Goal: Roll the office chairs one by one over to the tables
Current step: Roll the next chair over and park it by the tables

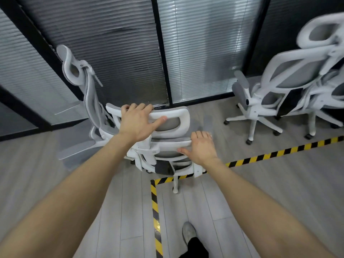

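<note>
A white office chair with grey mesh stands right in front of me, its back towards me. My left hand grips the top of its headrest, fingers curled over the rim and thumb stretched across the front. My right hand holds the upper edge of the backrest just below, fingers hooked over it. A second white chair stands close behind on the left, seen side-on. More white chairs are grouped at the right.
Glass walls with grey blinds and black frames close off the far side. Yellow-and-black hazard tape runs across the grey plank floor and turns towards me. My shoe is on the floor below.
</note>
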`<state>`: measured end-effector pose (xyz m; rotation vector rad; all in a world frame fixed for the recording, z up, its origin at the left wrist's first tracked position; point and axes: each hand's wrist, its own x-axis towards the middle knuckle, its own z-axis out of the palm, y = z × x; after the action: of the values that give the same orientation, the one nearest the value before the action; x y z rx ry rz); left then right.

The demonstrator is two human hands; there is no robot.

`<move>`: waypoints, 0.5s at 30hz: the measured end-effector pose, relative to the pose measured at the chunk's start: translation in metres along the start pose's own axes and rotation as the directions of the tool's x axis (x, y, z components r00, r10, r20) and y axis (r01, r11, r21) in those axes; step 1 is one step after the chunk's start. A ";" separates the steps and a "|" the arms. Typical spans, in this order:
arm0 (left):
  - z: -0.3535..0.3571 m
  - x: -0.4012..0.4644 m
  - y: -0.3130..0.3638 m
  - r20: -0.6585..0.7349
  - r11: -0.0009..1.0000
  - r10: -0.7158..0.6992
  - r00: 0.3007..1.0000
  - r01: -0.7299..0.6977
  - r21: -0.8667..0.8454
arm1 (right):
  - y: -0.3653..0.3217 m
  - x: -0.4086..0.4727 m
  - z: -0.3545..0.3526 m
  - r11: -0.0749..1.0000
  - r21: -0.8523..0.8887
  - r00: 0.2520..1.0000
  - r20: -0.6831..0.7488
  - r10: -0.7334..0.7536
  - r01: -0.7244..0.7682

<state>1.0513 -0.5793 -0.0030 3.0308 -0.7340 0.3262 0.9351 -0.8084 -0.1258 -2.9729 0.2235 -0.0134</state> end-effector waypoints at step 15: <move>-0.020 -0.067 0.060 -0.112 0.969 0.245 0.963 -0.246 0.009 | 0.009 -0.131 -0.009 0.969 0.140 0.978 -0.023 0.208 -0.203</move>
<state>0.9617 -0.6009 0.0005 2.8880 -1.1011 0.4919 0.8043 -0.7994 -0.1182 -2.8001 0.5137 -0.0579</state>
